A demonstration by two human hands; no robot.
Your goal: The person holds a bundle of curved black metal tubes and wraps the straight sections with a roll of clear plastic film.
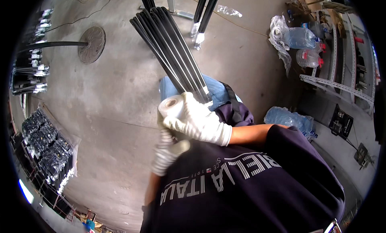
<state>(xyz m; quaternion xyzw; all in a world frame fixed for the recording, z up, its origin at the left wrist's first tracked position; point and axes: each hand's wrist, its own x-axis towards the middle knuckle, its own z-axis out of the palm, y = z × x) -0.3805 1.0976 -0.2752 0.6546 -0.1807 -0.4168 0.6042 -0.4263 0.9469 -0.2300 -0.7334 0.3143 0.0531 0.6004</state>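
A bundle of long black strips or tubes [173, 52] slants from the far middle down to my lap. At its near end is a white roll of film or tape [170, 106] with a brown core. My right hand [197, 119], in a whitish knit glove, is closed round this roll. Close below it, my gloved left hand [165, 154] is raised near my chest, smeared by motion. Its thumb points right, while its other fingers are partly hidden behind the right hand. Whether the left hand touches the roll, I cannot tell.
More black strips [206, 11] with wrapped ends stand beyond the bundle. At left are a round metal base [91, 44] with a black pole and a stack of wrapped bundles [48, 146]. Large plastic bottles [301, 38] and a metal rack [335, 86] stand at right.
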